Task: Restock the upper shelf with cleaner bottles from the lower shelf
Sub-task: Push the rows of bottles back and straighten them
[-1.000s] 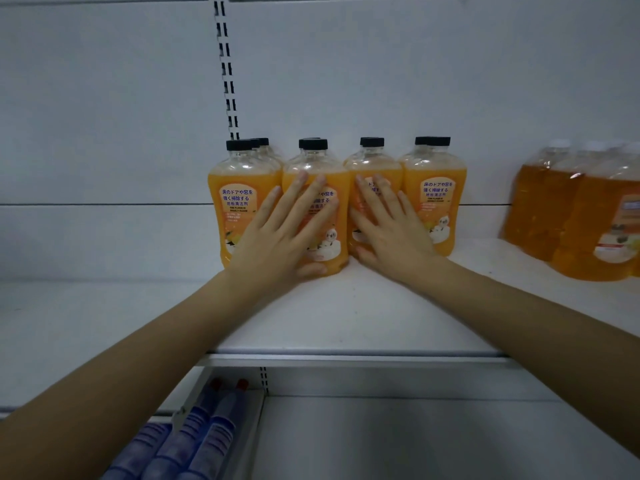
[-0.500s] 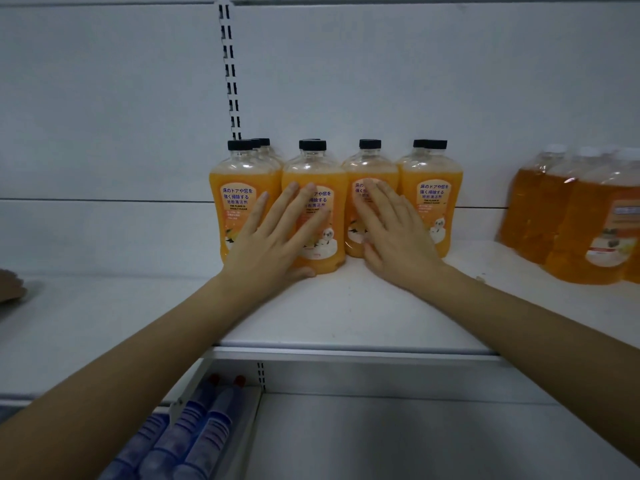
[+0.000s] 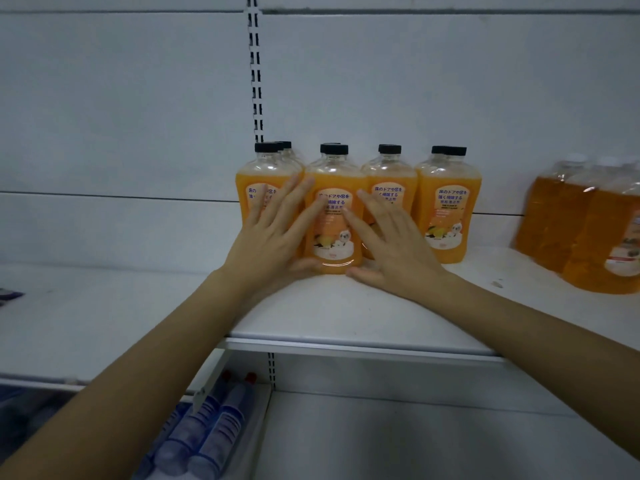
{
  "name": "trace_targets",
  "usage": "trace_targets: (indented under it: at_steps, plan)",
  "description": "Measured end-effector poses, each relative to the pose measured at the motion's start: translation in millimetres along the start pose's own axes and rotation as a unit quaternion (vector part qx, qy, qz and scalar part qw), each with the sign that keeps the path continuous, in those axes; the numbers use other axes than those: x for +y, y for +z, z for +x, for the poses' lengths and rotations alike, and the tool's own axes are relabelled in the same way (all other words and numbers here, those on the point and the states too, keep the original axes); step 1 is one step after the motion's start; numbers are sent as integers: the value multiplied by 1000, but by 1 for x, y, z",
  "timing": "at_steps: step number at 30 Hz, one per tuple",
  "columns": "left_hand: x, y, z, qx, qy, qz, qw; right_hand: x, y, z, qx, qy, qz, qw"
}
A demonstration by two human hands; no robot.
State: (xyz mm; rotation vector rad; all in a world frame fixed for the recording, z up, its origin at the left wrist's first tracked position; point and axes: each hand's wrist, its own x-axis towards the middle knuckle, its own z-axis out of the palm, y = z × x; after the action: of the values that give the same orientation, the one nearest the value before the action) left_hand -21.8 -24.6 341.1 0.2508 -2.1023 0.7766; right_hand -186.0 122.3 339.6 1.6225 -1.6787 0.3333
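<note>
Several orange cleaner bottles with black caps stand in rows on the white upper shelf (image 3: 346, 317). The second front bottle (image 3: 334, 233) sits between my hands. My left hand (image 3: 273, 237) lies flat with straight fingers across the leftmost bottle (image 3: 258, 181) and the left side of the second. My right hand (image 3: 388, 240) presses with straight fingers against the second bottle's right side and the third bottle (image 3: 389, 181). The fourth front bottle (image 3: 448, 209) stands free at the right.
Larger amber bottles (image 3: 588, 237) with white caps stand at the shelf's right end. Blue bottles with red tips (image 3: 207, 434) lie on the lower shelf at the left. A slotted upright (image 3: 255, 81) runs up the back wall.
Both hands have slid together toward the second bottle, the right hand moving left off the third one. The view has shifted a little.
</note>
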Motion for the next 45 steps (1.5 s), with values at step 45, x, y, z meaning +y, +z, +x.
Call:
trace_targets:
  at_steps: [45]
  plan:
    - [0,3,-1,-55,-216,-94,970,-17,6,10,35,-66,-96,993]
